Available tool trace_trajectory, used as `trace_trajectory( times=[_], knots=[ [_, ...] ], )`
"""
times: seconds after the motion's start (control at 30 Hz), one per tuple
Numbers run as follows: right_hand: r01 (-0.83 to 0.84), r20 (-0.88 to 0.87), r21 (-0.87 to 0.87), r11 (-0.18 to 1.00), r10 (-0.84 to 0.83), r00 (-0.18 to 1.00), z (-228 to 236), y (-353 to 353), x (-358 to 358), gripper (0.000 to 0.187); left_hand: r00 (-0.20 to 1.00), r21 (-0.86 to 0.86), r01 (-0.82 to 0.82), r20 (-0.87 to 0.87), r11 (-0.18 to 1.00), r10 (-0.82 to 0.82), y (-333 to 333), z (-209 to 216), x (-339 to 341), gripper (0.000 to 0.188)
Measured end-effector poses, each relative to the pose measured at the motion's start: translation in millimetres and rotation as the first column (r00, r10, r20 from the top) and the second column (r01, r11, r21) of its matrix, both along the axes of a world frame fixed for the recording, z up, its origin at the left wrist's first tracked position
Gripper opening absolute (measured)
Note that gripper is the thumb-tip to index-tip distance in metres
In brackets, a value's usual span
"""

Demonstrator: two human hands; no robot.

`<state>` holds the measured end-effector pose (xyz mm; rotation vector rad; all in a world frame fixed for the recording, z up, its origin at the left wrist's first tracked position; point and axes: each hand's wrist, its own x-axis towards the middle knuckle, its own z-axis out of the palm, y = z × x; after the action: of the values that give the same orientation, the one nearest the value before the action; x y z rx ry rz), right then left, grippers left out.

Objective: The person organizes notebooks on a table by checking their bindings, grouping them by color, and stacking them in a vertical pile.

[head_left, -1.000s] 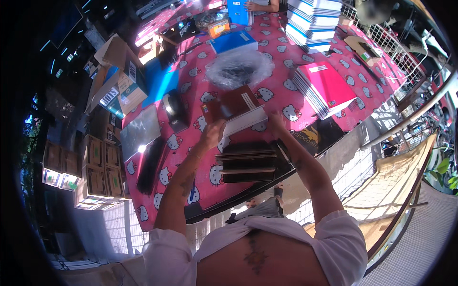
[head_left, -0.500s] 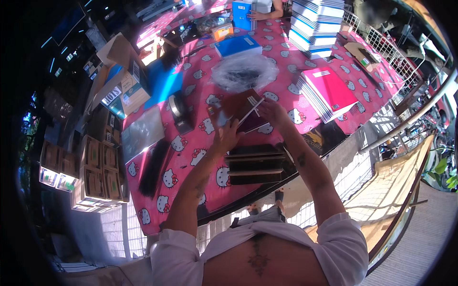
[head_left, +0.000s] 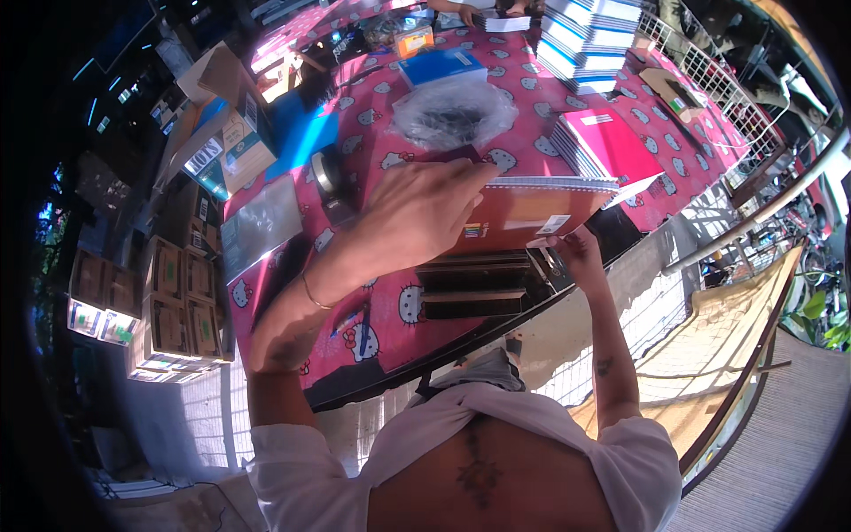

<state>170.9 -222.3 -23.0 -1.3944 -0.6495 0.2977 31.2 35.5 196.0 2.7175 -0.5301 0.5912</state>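
A brown spiral-bound notebook [head_left: 536, 215] is raised and tilted over the near part of the table, its wire binding along the upper edge. My left hand [head_left: 434, 206] grips its left end, fingers bent over the top edge. At its lower right corner my right hand [head_left: 578, 254] pinches the cover, near a pale label. Behind my left hand a dark purple cover [head_left: 461, 155] shows only in part. Just below the notebook, dark flat stacks [head_left: 470, 303] sit at the table's front edge, partly hidden by it.
Pink notebooks [head_left: 616, 146] lie to the right, with a tall blue-and-white stack [head_left: 589, 44] farther back. Crumpled clear plastic [head_left: 454, 115], a blue notebook [head_left: 443, 67] and a tape dispenser [head_left: 331, 188] occupy the table. Cardboard boxes [head_left: 232, 142] stand left. Another person's hands [head_left: 465, 12] work across the table.
The brown notebook has been lifted off the table, turned and moved right and nearer to me. My right hand moved down to its lower corner. The person opposite has lowered the upright blue notebook.
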Motion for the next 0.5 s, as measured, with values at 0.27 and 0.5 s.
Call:
trace_trajectory(
  times=[0.27, 0.5],
  knots=[
    [-0.013, -0.162, 0.084, 0.996, 0.027, 0.986, -57, -7, -28, 0.029, 0.993, 0.102, 0.024, -0.114, 0.994, -0.013, -21, -30, 0, 0.024],
    [-0.056, -0.139, 0.098, 0.994, 0.069, 0.988, -30, 31, -52, 0.051, 0.976, 0.239, -0.153, -0.116, 0.959, 0.185, 9, -122, -33, 0.037]
  ],
)
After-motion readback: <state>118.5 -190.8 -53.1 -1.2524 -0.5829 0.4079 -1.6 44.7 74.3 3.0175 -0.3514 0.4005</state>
